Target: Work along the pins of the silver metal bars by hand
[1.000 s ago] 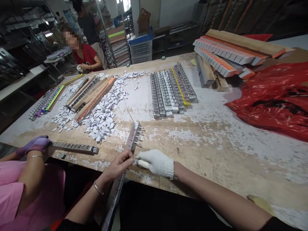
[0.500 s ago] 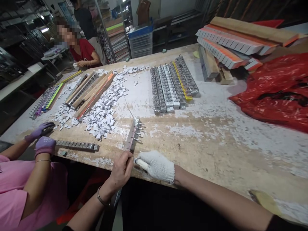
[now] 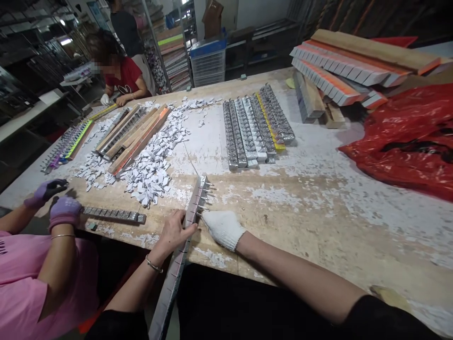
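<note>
A long grey bar [image 3: 179,257] with dark cross slits slants from the table down past its front edge. Several thin metal pins stick out along its right side near the far end. Around the middle of the bar, my bare left hand [image 3: 175,231] is closed, its thumb lying across the top. My right hand [image 3: 222,229], in a white knitted glove, is at the bar's right side just below the pins. Its fingers are pinched together; what is between them is too small to make out.
White chips [image 3: 150,182] lie heaped beside wooden bars [image 3: 138,137]. Farther right is a row of silvery strips [image 3: 247,127]. Stacked bars [image 3: 339,66] and a red plastic bag [image 3: 406,137] fill the right. A co-worker's purple-gloved hand [image 3: 65,210] is by another bar [image 3: 113,215] at left.
My right hand has moved up along the bar to the pins. My left hand has shifted slightly and now lies flatter, with the thumb over the bar. More of the bar's near part shows.
</note>
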Demonstrator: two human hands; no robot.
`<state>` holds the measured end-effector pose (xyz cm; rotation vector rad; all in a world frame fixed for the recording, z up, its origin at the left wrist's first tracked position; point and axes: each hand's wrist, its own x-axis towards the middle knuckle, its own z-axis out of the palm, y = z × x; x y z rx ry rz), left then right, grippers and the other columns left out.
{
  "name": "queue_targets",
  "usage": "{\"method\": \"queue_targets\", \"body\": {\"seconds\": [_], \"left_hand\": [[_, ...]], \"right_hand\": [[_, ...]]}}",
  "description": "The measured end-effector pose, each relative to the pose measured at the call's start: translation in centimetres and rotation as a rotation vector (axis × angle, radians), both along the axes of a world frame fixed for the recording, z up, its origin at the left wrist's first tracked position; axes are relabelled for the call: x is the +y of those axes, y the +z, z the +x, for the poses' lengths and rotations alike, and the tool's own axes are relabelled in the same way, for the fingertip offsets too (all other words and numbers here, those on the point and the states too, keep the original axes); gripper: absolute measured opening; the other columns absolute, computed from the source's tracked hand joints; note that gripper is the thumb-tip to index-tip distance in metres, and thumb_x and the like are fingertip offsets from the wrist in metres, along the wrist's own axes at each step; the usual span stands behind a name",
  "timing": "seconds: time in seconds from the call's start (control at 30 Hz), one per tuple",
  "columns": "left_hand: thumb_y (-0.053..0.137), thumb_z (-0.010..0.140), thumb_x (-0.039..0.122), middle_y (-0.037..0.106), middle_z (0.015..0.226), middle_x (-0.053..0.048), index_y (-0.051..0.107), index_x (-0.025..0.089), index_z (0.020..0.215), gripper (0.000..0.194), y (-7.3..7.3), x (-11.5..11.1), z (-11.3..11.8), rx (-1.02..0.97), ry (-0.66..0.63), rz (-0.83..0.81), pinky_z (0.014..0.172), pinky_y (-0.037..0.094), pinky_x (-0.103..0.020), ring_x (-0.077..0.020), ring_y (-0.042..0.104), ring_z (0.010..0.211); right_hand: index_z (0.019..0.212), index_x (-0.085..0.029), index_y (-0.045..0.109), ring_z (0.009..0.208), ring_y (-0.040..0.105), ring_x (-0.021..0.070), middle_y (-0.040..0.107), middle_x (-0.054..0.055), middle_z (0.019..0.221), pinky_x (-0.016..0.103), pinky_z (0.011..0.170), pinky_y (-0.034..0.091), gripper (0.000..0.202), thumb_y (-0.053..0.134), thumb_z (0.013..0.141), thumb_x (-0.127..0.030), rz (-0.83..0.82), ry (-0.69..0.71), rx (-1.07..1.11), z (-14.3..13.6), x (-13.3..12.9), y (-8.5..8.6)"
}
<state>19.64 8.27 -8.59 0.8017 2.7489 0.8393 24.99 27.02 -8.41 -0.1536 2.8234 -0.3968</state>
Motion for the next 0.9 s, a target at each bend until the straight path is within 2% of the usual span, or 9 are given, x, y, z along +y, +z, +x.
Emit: {"method": "queue_targets", "body": {"seconds": [0.23,0.5,0.7,0.8,0.9], "left_hand": [[0.063,0.082,0.032,0.050,0.083,-0.002,0.053,0.018,0.087,0.018,-0.7,-0.1,-0.1,0.056,-0.063,0.057,0.068,0.035,-0.031,-0.0199,0.050,0.078],[0.063,0.081,0.031,0.046,0.079,0.000,0.045,0.020,0.081,0.021,-0.8,-0.1,-0.4,0.054,-0.076,0.054,0.067,0.033,-0.031,-0.0186,0.045,0.076],[0.065,0.081,0.033,0.047,0.079,0.000,0.050,0.019,0.084,0.021,-0.7,0.1,-0.4,0.043,-0.074,0.022,0.067,0.034,-0.031,-0.0185,0.046,0.075],[0.068,0.085,0.043,0.052,0.079,-0.001,0.058,0.018,0.090,0.027,-0.3,-0.1,-2.3,-0.017,-0.072,-0.018,0.063,0.035,-0.029,-0.0178,0.048,0.072],[0.057,0.096,0.039,0.060,0.087,-0.005,0.064,0.017,0.099,0.023,1.2,-1.1,-5.7,0.123,0.124,-0.100,0.066,0.042,-0.030,-0.0186,0.055,0.075]], "right_hand": [[0.096,-0.013,0.063,0.090,0.070,0.0285,0.070,0.015,0.086,0.034,0.075,0.053,0.013,0.052,0.089,-0.010,0.033,0.077,0.003,-1.2,0.1,-0.6],[0.100,-0.014,0.062,0.093,0.069,0.0303,0.070,0.016,0.087,0.034,0.075,0.051,0.016,0.047,0.094,-0.015,0.000,0.164,0.014,-1.9,0.2,-1.8],[0.101,-0.014,0.062,0.092,0.070,0.0288,0.070,0.017,0.089,0.033,0.076,0.051,0.015,0.049,0.097,-0.021,-0.009,0.139,0.000,-2.7,-0.3,-0.6],[0.103,-0.014,0.062,0.091,0.070,0.0290,0.071,0.016,0.094,0.033,0.075,0.052,0.020,0.043,0.099,-0.020,0.002,0.091,0.014,-2.8,0.5,0.3],[0.116,-0.017,0.059,0.093,0.070,0.0291,0.071,0.014,0.104,0.035,0.075,0.053,0.026,0.040,0.102,-0.028,-0.017,0.023,0.048,-2.2,1.9,0.4]]}}
